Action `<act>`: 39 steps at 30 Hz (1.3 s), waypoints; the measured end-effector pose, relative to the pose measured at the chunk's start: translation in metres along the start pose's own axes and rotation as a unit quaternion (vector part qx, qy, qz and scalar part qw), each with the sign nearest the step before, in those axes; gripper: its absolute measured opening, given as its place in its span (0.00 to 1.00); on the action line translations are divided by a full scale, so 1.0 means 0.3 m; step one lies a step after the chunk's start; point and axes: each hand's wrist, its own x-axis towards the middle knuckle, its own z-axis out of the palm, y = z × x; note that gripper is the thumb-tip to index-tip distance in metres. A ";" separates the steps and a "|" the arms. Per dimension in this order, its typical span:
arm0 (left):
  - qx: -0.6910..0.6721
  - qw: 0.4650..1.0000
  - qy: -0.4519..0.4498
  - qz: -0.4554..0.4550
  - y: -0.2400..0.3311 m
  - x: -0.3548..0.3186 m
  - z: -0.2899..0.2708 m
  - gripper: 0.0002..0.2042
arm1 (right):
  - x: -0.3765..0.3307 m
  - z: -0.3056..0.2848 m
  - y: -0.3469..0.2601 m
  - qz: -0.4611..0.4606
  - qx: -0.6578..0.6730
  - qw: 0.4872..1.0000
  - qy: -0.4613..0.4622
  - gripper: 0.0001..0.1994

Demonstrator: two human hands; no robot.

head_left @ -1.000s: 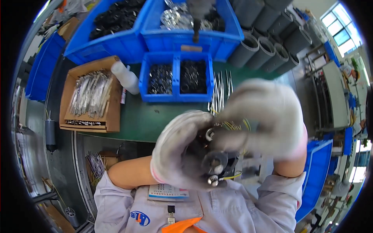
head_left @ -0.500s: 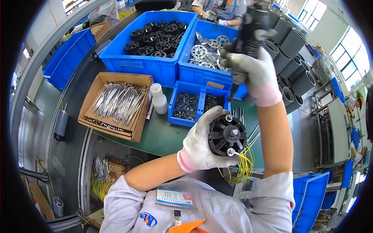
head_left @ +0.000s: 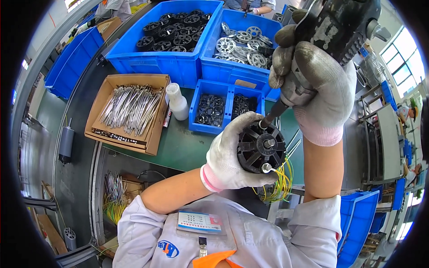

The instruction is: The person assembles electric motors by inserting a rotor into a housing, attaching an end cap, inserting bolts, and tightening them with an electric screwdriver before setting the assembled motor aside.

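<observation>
My left hand [head_left: 227,156], in a white glove, is wrapped round a motor [head_left: 262,149] with a black spoked end cap facing up. A shaft stands at its centre, and a metal fastener with yellow-green wires [head_left: 284,183] sits at its lower edge. My gloved right hand [head_left: 322,87] grips a black power screwdriver [head_left: 333,29] from above. The tool's tip meets the fastener at the upper edge of the cap, close to my left fingertips. The motor's underside is hidden.
Beyond my hands stand a blue crate [head_left: 156,66] of black end caps and another [head_left: 223,70] of metal discs. Small blue bins [head_left: 206,127] hold dark parts. A white bottle [head_left: 178,106] stands beside a cardboard box [head_left: 154,144] of long metal rods. Another person's hand shows at the back.
My right hand has brought the screwdriver down and nearer, so its tip now meets the upper fastener. The left hand still holds the motor in nearly the same place.
</observation>
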 end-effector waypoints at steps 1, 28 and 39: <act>0.001 1.000 0.001 -0.002 0.005 -0.001 -0.002 0.50 | -0.002 0.002 -0.008 0.002 0.001 1.000 -0.001 0.19; 0.021 0.994 -0.001 -0.105 -0.030 0.079 -0.012 0.52 | -0.035 0.003 -0.048 0.053 0.172 0.982 -0.047 0.18; -0.091 0.982 0.032 -0.161 -0.079 0.138 0.011 0.50 | 0.118 -0.007 0.158 -0.326 0.296 0.883 -0.166 0.10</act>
